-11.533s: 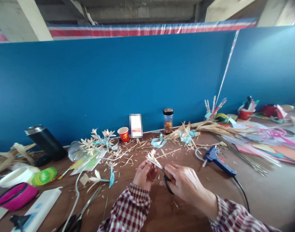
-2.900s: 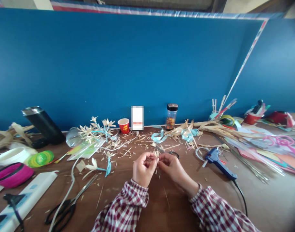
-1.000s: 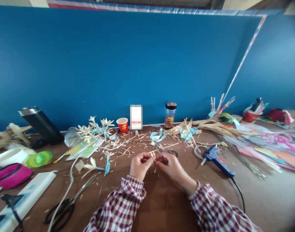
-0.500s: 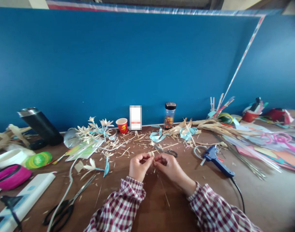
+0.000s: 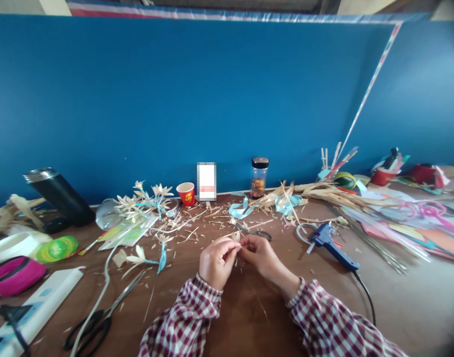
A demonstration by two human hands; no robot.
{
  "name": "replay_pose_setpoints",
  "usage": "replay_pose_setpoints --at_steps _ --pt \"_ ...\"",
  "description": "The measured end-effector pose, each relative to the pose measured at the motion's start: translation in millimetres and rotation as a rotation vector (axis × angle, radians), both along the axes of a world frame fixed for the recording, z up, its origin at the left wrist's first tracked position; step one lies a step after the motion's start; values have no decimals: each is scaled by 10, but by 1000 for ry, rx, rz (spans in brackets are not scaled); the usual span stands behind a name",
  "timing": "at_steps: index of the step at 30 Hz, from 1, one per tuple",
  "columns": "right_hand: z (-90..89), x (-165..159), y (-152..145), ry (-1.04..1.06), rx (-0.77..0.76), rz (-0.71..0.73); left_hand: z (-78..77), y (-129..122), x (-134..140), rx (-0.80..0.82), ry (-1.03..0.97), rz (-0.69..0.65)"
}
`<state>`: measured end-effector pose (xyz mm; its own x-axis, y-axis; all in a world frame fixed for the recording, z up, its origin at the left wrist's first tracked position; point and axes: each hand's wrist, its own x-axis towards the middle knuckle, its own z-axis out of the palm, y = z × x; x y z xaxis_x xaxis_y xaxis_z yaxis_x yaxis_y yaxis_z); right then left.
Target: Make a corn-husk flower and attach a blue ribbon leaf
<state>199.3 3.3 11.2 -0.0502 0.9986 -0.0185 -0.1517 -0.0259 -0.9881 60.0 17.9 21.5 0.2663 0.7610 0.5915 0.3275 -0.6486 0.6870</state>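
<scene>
My left hand (image 5: 216, 260) and my right hand (image 5: 262, 258) meet at the fingertips over the middle of the brown table, both closed in a pinch. Between them is a small pale husk piece (image 5: 236, 237), mostly hidden by the fingers. Just beyond the hands lies a small pair of scissors (image 5: 262, 234) among cut husk scraps. Left of my left hand, a husk flower (image 5: 137, 257) with a blue-wrapped stem rests on the table. Large black-handled scissors (image 5: 100, 317) lie nearer, half crossed by a white cord. A blue glue gun (image 5: 333, 245) lies right of my right hand.
Along the blue partition (image 5: 219, 89) stand a black flask (image 5: 61, 196), a red paper cup (image 5: 186, 194) and a lidded jar (image 5: 259, 178). Finished husk flowers (image 5: 147, 201) sit at back left. A power strip (image 5: 40, 305) is at front left, coloured paper sheets (image 5: 416, 230) at right.
My left hand has turned so its back shows more, and its fingers now cover more of the husk piece. The whole view has shifted slightly; my right hand stays pinched.
</scene>
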Motion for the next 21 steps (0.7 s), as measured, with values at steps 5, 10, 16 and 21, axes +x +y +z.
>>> replay_pose_setpoints --at_steps 5,10,16,21 --pt "6 18 8 -39 55 -12 57 -71 -24 -17 3 -85" --pt "43 22 11 27 79 -25 109 -123 -74 -62 -276 45" --pt "66 28 -3 7 86 15 106 69 -44 -607 -564 26" --pt "51 21 -24 -96 132 38 11 103 23 -756 -617 -122"
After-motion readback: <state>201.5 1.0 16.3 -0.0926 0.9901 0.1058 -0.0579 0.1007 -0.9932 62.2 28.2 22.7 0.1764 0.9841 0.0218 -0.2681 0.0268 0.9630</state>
